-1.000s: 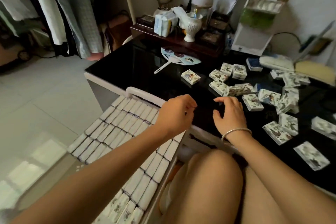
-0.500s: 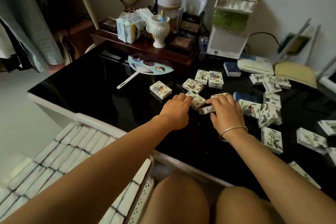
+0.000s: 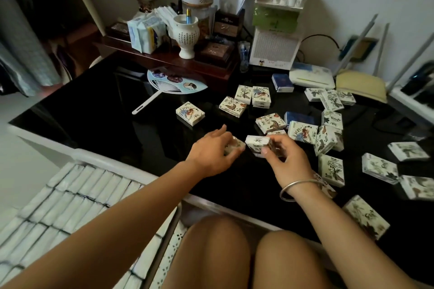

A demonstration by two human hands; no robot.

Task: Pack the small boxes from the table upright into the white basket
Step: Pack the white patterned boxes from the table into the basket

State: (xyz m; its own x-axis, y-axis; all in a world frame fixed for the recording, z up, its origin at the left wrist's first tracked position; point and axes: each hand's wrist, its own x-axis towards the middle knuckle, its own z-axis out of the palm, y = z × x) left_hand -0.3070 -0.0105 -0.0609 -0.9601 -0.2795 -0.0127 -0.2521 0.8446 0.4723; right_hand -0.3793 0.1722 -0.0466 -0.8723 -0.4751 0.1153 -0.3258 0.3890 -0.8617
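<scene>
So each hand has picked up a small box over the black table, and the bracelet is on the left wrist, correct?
Not quite: the head view shows the bracelet on the right wrist. The rest holds: the left hand and right hand each grip a small box over the black table.

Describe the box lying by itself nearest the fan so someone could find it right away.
Start at the black table and find the round white fan. Just right of its handle lies one small box, flat, with a red and blue picture. Unlike the clustered boxes farther right, it sits alone.
</scene>
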